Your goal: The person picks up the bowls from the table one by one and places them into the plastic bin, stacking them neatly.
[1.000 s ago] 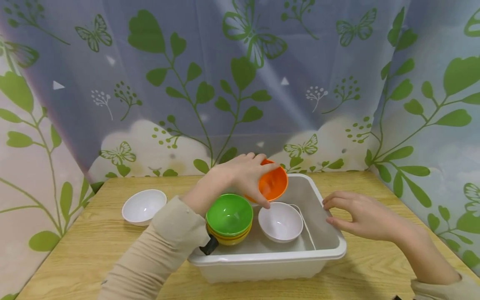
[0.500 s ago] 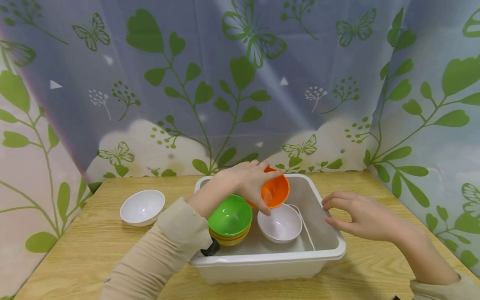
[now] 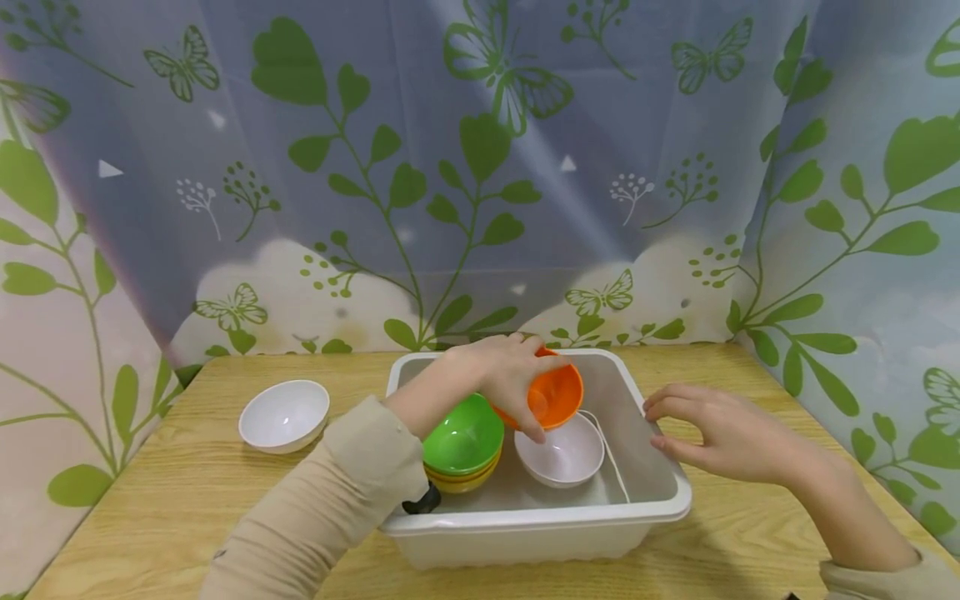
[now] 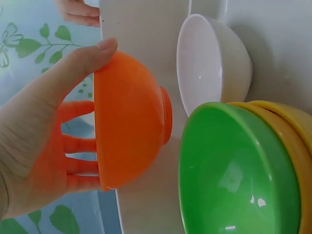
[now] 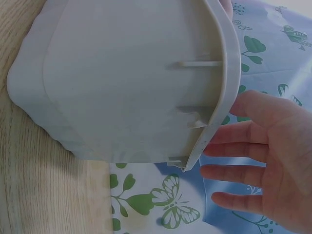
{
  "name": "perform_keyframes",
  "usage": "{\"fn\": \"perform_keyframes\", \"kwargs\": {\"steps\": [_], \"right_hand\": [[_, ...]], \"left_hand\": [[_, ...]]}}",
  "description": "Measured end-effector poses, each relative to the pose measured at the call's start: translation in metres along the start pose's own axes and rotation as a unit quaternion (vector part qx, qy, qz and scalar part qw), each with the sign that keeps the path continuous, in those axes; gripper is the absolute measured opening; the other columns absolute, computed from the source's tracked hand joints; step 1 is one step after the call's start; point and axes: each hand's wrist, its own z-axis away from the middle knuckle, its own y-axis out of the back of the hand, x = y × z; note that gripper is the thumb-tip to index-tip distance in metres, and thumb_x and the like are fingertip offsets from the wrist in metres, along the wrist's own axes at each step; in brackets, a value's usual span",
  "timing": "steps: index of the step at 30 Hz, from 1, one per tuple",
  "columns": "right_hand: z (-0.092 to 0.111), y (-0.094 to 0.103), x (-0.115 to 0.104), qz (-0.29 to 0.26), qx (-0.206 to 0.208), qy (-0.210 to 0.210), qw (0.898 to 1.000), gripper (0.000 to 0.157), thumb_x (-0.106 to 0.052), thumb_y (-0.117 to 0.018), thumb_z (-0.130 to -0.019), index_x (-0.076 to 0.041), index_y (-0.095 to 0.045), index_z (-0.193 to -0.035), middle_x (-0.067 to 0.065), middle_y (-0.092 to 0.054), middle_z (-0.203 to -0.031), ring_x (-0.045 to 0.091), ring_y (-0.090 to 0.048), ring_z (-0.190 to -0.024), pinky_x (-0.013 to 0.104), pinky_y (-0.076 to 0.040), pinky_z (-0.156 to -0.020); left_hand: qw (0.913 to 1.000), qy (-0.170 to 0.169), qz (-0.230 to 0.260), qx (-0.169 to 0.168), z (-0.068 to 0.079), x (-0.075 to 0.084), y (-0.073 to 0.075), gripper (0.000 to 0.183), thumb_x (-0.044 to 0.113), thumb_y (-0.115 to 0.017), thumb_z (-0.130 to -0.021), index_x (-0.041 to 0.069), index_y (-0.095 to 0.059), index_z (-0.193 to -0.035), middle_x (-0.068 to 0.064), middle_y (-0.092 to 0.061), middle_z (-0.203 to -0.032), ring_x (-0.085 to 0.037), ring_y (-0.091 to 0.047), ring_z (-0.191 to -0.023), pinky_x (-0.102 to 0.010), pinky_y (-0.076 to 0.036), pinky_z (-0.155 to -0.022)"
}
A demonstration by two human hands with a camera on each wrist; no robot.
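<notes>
My left hand (image 3: 510, 377) holds an orange bowl (image 3: 557, 396) by its rim, thumb on one side and fingers on the other. The bowl is tilted above a white bowl (image 3: 558, 454) inside a white plastic basin (image 3: 525, 521). In the left wrist view the orange bowl (image 4: 131, 126) hangs apart from the white bowl (image 4: 209, 63). A green bowl (image 3: 463, 437) sits nested on yellow bowls (image 3: 467, 479) to the left in the basin. My right hand (image 3: 720, 429) rests its fingertips at the basin's right rim; in the right wrist view its fingers (image 5: 243, 131) are nearly straight.
Another white bowl (image 3: 285, 415) stands on the wooden table (image 3: 187, 492), left of the basin. A thin white cord-like line (image 3: 615, 458) runs along the basin's inner right side. A patterned curtain (image 3: 420, 208) hangs behind the table.
My left hand has lowered the orange bowl slightly, moving it a little rightward and nearer to the white bowl in the basin. The right hand has stayed at the rim.
</notes>
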Motion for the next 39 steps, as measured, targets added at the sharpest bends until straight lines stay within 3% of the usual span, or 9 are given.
{"fn": "perform_keyframes", "kwargs": {"steps": [5, 10, 17, 26, 39], "right_hand": [[0.001, -0.001, 0.001, 0.002, 0.000, -0.001, 1.000, 0.017, -0.021, -0.071, -0.081, -0.017, -0.066, -0.097, -0.009, -0.060, -0.104, 0.013, -0.060, -0.095, 0.036, -0.049, -0.078], [0.002, -0.001, 0.001, 0.004, 0.000, -0.001, 1.000, 0.018, -0.020, -0.071, -0.080, -0.017, -0.066, -0.096, -0.009, -0.061, -0.104, 0.014, -0.060, -0.095, 0.036, -0.049, -0.078], [0.003, -0.001, 0.001, 0.002, -0.001, -0.002, 1.000, 0.019, -0.021, -0.071, -0.080, -0.017, -0.065, -0.097, -0.008, -0.061, -0.104, 0.014, -0.059, -0.095, 0.036, -0.049, -0.078], [0.003, 0.001, 0.000, 0.000, -0.002, -0.005, 1.000, 0.018, -0.022, -0.071, -0.081, -0.018, -0.066, -0.098, -0.008, -0.061, -0.104, 0.014, -0.060, -0.095, 0.036, -0.050, -0.077], [0.002, 0.001, 0.002, -0.002, -0.015, -0.016, 1.000, 0.017, -0.025, -0.069, -0.083, -0.018, -0.065, -0.099, -0.009, -0.060, -0.106, 0.014, -0.059, -0.096, 0.037, -0.049, -0.078]], "left_hand": [[1.0000, -0.008, -0.001, 0.002, -0.003, 0.001, -0.003, 0.097, 0.065, -0.064, -0.070, 0.030, -0.019, -0.148, -0.009, -0.022, -0.149, -0.031, -0.032, -0.128, -0.041, -0.031, -0.101], [0.9995, -0.024, -0.007, 0.020, -0.005, 0.004, -0.005, 0.097, 0.066, -0.065, -0.069, 0.030, -0.021, -0.148, -0.007, -0.026, -0.145, -0.027, -0.034, -0.125, -0.037, -0.033, -0.100], [0.9992, -0.034, -0.013, 0.017, -0.006, 0.009, -0.006, 0.096, 0.065, -0.064, -0.069, 0.031, -0.021, -0.148, -0.006, -0.031, -0.140, -0.024, -0.038, -0.120, -0.034, -0.036, -0.096], [0.9985, -0.047, -0.004, 0.029, -0.008, 0.011, -0.005, 0.097, 0.065, -0.065, -0.070, 0.030, -0.020, -0.148, -0.008, -0.019, -0.150, -0.026, -0.026, -0.132, -0.040, -0.029, -0.103], [0.9930, -0.100, -0.029, 0.057, -0.014, 0.019, -0.004, 0.096, 0.066, -0.064, -0.069, 0.029, -0.023, -0.147, -0.005, -0.031, -0.141, -0.020, -0.035, -0.120, -0.035, -0.035, -0.096]]}}
